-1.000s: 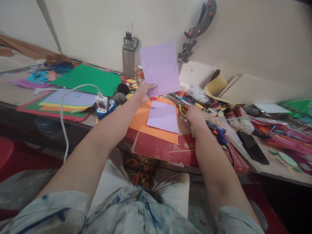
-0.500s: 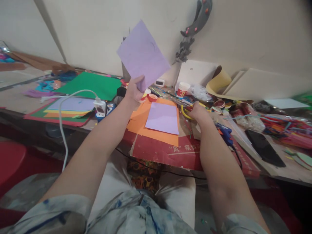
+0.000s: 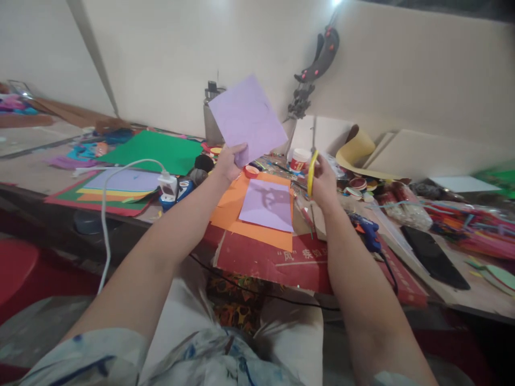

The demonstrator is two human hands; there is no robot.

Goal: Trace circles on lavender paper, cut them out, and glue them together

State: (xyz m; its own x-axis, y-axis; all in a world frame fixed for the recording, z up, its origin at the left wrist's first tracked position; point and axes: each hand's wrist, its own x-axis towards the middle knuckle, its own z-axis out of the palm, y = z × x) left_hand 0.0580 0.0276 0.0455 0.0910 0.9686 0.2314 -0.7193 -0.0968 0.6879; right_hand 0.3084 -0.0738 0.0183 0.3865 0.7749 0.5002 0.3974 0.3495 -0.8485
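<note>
"Purple sheet (image 3: 253, 115), where is it?"

"Held up in the air, above the far side of the orange sheet (image 3: 229, 214), turned so that one corner points upward."

"What has hold of it?"

"My left hand (image 3: 232, 162), closed in a pinch on its lowest corner, thumb across the front."

"And the right hand (image 3: 325, 185)?"

"Raised to the right of the orange sheet, fingers curled round the yellow-handled scissors (image 3: 311, 174), blades pointing up. I can't tell whether the blades are apart."

"What lies around the orange sheet?"

"On top of it, a second purple piece (image 3: 265, 206), shadowed by a hand. Under its near edge, red cardboard (image 3: 249, 262) on the desk (image 3: 501, 305). Beyond its right corner, a paper cup (image 3: 300, 160); farther right, a blue glue gun (image 3: 368, 231). Left of it, a green sheet (image 3: 153, 153)."
</note>
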